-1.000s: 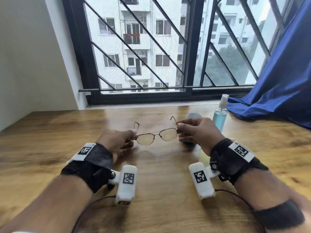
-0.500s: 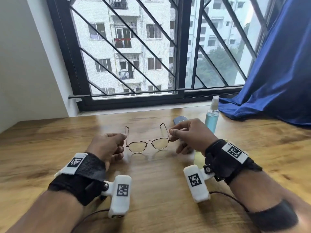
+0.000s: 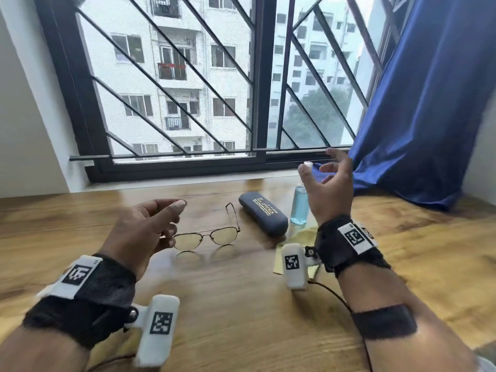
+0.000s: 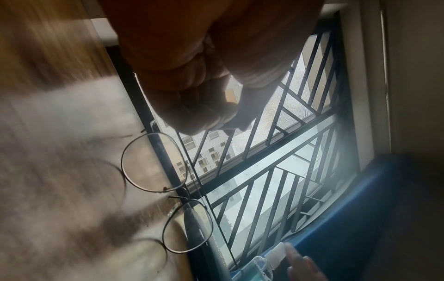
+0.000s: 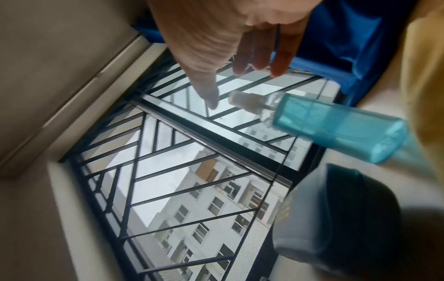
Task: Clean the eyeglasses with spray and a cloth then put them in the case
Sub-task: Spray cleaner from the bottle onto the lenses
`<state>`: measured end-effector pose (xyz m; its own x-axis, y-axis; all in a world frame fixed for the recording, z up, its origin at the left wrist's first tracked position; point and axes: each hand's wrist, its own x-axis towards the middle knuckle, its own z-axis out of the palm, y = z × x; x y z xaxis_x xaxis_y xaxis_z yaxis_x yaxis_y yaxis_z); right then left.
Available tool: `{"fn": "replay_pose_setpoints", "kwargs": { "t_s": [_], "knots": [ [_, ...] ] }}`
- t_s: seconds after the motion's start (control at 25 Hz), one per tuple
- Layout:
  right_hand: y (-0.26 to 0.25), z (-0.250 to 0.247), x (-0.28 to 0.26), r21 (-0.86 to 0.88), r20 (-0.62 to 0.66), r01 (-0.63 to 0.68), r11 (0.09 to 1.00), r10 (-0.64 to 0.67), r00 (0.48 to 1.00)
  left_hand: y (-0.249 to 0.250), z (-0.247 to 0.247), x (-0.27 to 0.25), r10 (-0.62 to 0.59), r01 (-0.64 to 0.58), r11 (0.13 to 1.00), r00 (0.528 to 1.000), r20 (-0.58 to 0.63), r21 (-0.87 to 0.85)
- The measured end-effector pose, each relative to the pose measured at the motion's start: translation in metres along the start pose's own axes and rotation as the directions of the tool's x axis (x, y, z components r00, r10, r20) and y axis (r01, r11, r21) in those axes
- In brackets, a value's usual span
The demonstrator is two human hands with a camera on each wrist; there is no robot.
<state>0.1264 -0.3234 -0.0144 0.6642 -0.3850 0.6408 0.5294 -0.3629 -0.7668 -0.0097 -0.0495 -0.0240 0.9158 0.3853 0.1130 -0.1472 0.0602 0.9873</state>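
Thin metal-framed eyeglasses (image 3: 220, 236) sit low on the wooden table (image 3: 241, 304), temples unfolded. My left hand (image 3: 175, 218) is at their left end, its curled fingers pinching the left temple; the left wrist view shows the lenses (image 4: 153, 161) just below the fingertips (image 4: 216, 119). My right hand (image 3: 318, 163) hovers open with spread fingers above the blue spray bottle (image 3: 299, 208), apart from it. In the right wrist view the bottle (image 5: 336, 125) lies below the open fingers (image 5: 259, 62). The dark closed case (image 3: 263, 213) lies between glasses and bottle. A yellow cloth (image 3: 300, 234) lies under my right wrist.
A barred window (image 3: 257, 103) runs along the far edge of the table. A blue curtain (image 3: 429, 116) hangs at the right and drapes onto the table behind the bottle. Bare wood lies in front of the glasses.
The glasses came down toward the table. My right hand let go of their right end and rose to the right, above the spray bottle. The left hand stayed at the left temple.
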Motion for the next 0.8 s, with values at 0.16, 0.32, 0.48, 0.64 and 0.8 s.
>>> {"fn": "replay_pose_setpoints", "kwargs": {
  "t_s": [0.16, 0.32, 0.48, 0.64, 0.8],
  "knots": [
    [0.046, 0.014, 0.009, -0.224, 0.253, -0.296, 0.929, 0.348, 0.902, 0.000, 0.001, -0.001, 0.022, -0.021, 0.999, 0.999, 0.025, -0.026],
    [0.063, 0.020, 0.010, -0.241, 0.371, -0.358, 0.902, 0.426, 0.825, 0.001, 0.000, -0.002, 0.051, -0.049, 0.998, 0.998, 0.035, -0.050],
    [0.026, 0.014, 0.004, -0.027, 0.316, -0.175, 0.984, 0.174, 0.932, 0.008, 0.001, -0.005, 0.096, -0.092, 0.992, 0.995, 0.034, -0.087],
    [-0.043, 0.009, -0.034, 0.405, 0.745, -0.500, 0.766, 0.040, 0.666, 0.019, 0.002, -0.011, 0.131, -0.121, 0.982, 0.989, 0.067, -0.145],
    [-0.071, 0.022, -0.089, 0.215, 0.972, -0.664, 0.716, -0.092, 0.215, 0.022, 0.009, -0.018, 0.166, -0.149, 0.985, 0.961, 0.223, -0.092]
  ]
}}
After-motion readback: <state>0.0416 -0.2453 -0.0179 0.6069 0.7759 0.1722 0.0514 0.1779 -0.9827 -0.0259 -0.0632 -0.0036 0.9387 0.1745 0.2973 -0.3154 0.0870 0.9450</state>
